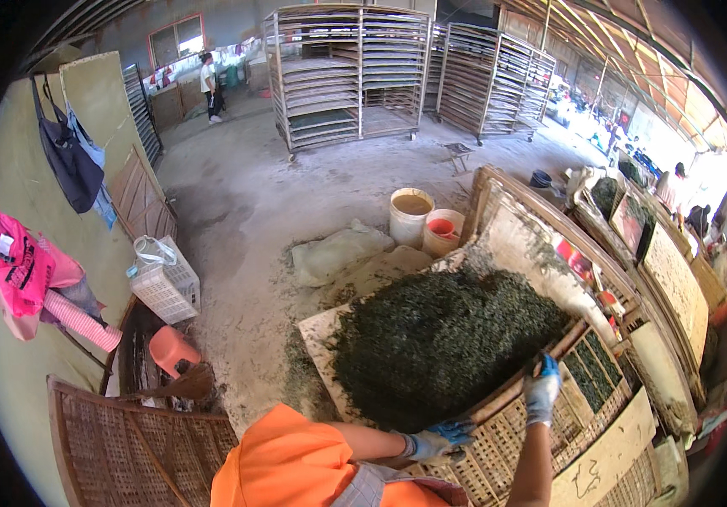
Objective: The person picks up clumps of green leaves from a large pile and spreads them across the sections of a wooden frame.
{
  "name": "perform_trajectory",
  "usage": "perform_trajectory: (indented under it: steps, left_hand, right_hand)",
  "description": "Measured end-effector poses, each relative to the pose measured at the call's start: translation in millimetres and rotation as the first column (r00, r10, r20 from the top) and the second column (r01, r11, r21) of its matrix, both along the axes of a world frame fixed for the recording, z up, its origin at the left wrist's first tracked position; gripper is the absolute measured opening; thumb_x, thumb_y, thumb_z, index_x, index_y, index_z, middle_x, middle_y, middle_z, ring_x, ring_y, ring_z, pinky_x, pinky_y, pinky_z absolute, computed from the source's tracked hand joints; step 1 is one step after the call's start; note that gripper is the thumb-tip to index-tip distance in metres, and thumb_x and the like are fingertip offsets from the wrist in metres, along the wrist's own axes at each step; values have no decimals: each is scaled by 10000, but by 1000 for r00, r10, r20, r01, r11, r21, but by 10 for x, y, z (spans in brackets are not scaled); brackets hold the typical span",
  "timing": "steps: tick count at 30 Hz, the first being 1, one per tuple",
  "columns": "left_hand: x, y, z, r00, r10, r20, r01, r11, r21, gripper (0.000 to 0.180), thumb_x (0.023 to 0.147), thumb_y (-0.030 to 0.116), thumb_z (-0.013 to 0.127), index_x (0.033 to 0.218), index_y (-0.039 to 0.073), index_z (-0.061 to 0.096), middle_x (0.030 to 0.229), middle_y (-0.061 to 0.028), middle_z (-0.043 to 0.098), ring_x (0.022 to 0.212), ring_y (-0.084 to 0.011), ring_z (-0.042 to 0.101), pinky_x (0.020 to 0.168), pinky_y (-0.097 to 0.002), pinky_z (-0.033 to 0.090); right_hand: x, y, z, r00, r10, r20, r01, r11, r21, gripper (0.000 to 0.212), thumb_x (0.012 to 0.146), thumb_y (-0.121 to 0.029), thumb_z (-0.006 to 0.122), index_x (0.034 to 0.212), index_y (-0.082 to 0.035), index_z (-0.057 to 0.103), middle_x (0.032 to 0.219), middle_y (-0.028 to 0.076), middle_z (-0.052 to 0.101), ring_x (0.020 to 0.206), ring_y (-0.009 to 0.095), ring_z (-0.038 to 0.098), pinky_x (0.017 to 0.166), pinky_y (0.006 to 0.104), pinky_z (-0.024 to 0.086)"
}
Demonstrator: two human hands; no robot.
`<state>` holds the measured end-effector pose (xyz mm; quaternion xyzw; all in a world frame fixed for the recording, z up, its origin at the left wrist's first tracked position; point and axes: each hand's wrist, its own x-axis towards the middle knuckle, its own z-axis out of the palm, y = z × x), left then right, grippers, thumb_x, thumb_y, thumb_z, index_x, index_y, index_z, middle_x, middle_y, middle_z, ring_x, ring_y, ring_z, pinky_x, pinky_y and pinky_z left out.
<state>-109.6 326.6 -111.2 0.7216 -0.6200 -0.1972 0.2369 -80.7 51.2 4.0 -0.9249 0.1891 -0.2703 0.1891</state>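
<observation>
Both of my hands wear grey-and-blue work gloves. My left hand (438, 441) is closed on the near left corner of a slatted woven tray (498, 448) with a wooden edge bar. Further along that bar, my right hand (542, 392) has its fingers wrapped over the wood. A big heap of dark green shredded leaf (443, 346) lies just beyond the tray, on a pale sheet. More of the dark leaf (591, 370) shows in the tray's far right part. A pale flat board (604, 460) lies along the tray's right side.
White buckets (411, 221) and a pale sack (342, 252) stand beyond the heap. Wheeled racks (353, 76) of trays fill the back. At left are a white crate (166, 279), a pink plastic stool (175, 351) and a large woven panel (139, 448). One person (209, 87) stands far off.
</observation>
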Motion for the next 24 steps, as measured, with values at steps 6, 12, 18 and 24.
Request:
perform_trajectory:
  steps: [6, 12, 18, 24]
  left_hand:
    - [477, 1516, 80, 955, 236, -180, -278, 923, -266, 435, 908, 264, 587, 1308, 99, 558, 1345, -176, 547, 1244, -352, 518, 1063, -419, 410]
    - [944, 3631, 287, 769, 627, -122, -638, 765, -89, 254, 847, 214, 633, 1038, 51, 672, 1058, -196, 654, 1005, -388, 608, 861, -451, 502]
    - [1206, 3902, 186, 531, 837, -132, -841, 504, -196, 189, 885, 199, 610, 854, 18, 654, 834, -197, 650, 827, -404, 616, 744, -453, 515]
    - [1543, 3544, -662, -188, 182, -965, -874, 417, 249, 196, 882, 115, 630, 1041, 7, 668, 1022, -170, 685, 950, -281, 659, 810, -366, 528]
  right_hand:
    - [1028, 2389, -514, 811, -160, -563, 206, 978, 19, 958, 792, -496, 726, 1526, -116, 241, 1539, 309, 183, 1389, 505, 275, 1132, 504, 305]
    - [1515, 2829, -338, 570, -167, -805, 90, 986, -141, 1001, 779, -266, 725, 1574, -190, 120, 1618, 204, 51, 1433, 436, 254, 1070, 425, 420]
    - [1614, 1603, -946, 852, 91, -516, 21, 978, 207, 275, 876, -16, 518, 1125, -64, 625, 1087, 96, 701, 946, 297, 671, 773, 383, 525]
    - [1515, 2257, 1182, 989, -83, -120, 85, 996, 16, 460, 794, -176, 674, 1237, -74, 606, 1076, 210, 679, 1034, 386, 640, 852, 433, 525]
